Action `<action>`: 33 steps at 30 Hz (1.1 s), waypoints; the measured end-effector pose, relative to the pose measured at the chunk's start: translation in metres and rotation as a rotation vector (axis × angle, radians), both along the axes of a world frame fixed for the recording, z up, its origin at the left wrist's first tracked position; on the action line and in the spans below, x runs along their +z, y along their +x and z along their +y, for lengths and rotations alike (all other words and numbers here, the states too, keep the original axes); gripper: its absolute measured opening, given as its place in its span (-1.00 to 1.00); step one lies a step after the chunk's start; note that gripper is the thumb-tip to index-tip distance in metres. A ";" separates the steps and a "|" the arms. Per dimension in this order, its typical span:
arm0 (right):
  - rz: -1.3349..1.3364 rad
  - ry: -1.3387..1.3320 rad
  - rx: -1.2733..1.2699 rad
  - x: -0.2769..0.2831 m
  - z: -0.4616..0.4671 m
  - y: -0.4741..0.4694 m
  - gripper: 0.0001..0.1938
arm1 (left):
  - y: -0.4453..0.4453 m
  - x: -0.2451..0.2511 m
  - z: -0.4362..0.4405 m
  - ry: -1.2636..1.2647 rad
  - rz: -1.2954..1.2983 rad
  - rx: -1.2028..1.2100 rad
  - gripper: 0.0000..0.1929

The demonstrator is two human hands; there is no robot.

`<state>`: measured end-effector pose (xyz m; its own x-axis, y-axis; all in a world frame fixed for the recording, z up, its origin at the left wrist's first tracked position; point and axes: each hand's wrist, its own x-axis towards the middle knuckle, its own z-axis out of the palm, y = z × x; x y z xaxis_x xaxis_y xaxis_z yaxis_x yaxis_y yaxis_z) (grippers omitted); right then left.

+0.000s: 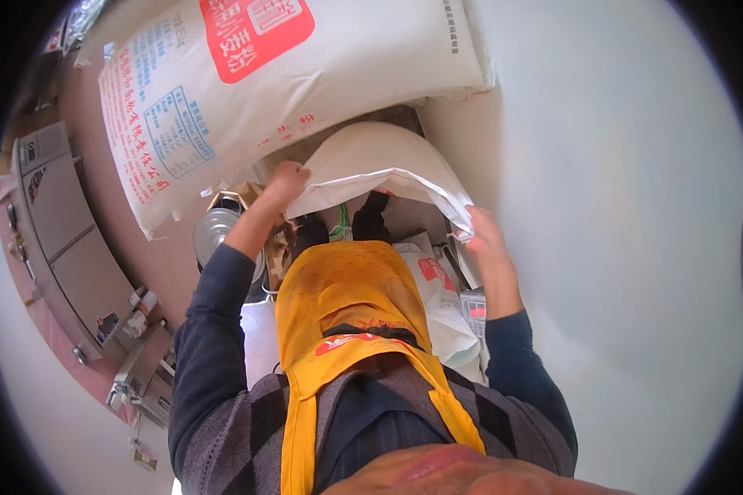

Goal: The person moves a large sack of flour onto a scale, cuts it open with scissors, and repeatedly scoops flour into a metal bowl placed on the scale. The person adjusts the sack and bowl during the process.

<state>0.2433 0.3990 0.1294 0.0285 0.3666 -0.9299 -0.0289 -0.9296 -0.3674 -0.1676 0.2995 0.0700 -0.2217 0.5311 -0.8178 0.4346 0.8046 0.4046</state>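
A white woven sack point(374, 148) spans the space before me, its edge pulled wide between both hands. My left hand point(290, 184) is closed on one end of that edge. At the other end, beside the wall, my right hand point(484, 229) grips a bunched corner. The far side of the cloth bulges up in a curve. Just beyond it lies a large, full flour sack point(347, 68) with red and blue print, over a dark surface. Whether the held sack contains anything cannot be seen.
A pale wall point(607, 185) runs close along my right. Left of my legs is a round metal lid point(213, 232). Another printed white sack point(443, 294) and a small grey box point(473, 305) stand at lower right. A steel cabinet point(86, 241) is farther left.
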 end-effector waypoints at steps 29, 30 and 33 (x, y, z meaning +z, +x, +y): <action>-0.263 1.885 1.246 0.148 0.151 -0.453 -0.83 | -0.221 0.166 -0.063 0.907 1.194 0.177 -0.66; -0.328 1.912 1.274 0.133 0.181 -0.491 -0.80 | -0.219 0.163 -0.057 0.894 1.226 0.163 -0.63; -0.726 1.882 1.330 0.099 0.267 -0.588 -0.76 | -0.222 0.160 -0.050 0.940 1.116 0.210 -0.60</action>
<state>-0.3447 0.6664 0.2285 -0.7866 0.5319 0.3136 0.5086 0.8461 -0.1592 -0.3898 0.2498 0.2298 -0.6297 0.6373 0.4442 0.7767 0.5280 0.3434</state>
